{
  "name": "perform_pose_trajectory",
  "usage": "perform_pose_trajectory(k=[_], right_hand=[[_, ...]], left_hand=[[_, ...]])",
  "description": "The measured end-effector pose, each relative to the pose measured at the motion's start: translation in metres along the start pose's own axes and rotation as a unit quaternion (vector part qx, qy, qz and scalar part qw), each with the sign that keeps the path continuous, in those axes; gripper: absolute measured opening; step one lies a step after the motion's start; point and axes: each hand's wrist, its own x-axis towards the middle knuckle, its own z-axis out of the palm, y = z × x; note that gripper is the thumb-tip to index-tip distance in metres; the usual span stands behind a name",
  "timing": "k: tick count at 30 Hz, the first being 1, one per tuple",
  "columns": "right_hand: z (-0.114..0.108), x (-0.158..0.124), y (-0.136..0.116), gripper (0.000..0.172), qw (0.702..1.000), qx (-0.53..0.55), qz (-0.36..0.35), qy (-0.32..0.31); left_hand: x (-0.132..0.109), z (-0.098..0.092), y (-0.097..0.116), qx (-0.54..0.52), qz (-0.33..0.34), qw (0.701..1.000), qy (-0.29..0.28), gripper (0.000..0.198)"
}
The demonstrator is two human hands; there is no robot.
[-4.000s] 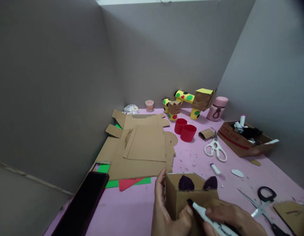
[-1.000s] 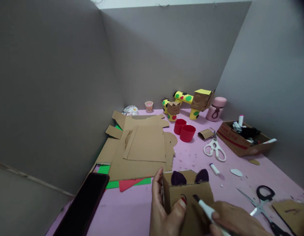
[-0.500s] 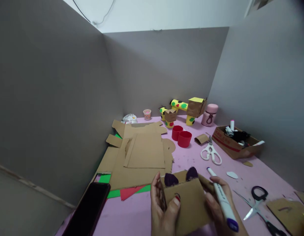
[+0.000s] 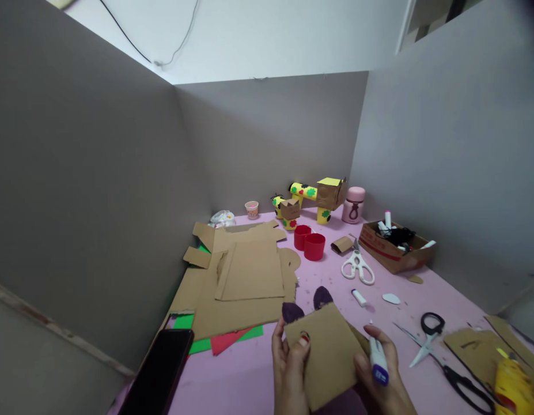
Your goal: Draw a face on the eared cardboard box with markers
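Small brown cardboard box (image 4: 329, 357) w/ two dark purple pointed pieces (image 4: 292, 312) at approx. 11 & 12 o'clock sat tilted at 5 o'clock in view, betw. both hands. L hand (image 4: 289, 366) had it clamped, thumb on face, fingers along 9 o'clock side; R hand (image 4: 393, 380) was closed round purple-ended white marker (image 4: 376, 353), 3 o'clock of box, tip hidden. Prob. best: firm, non-crushing L grip, thumb clear of dark curved line (image 4: 302, 333), marker tip off cardboard till box was steady.
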Motion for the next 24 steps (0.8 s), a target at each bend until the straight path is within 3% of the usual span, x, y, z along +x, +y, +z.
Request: perform_pose_trajectory(k=[5, 12, 24], right_hand=[[-0.002, -0.004, -0.014, 0.07, 0.999, -0.035, 0.006, 0.001], [-0.006, -0.005, -0.022, 0.072, 0.999, -0.033, 0.034, -0.009], [-0.01, -0.003, -0.023, 0.077, 0.998, -0.041, 0.051, -0.012]], left_hand=[[-0.007, 0.003, -0.004, 0.004, -0.003, 1.0, 0.005, 0.079], [-0.022, 0.008, -0.004, -0.001, -0.011, 1.0, -0.003, 0.089], [-0.018, 0.009, -0.009, -0.007, -0.003, 1.0, 0.004, 0.095]])
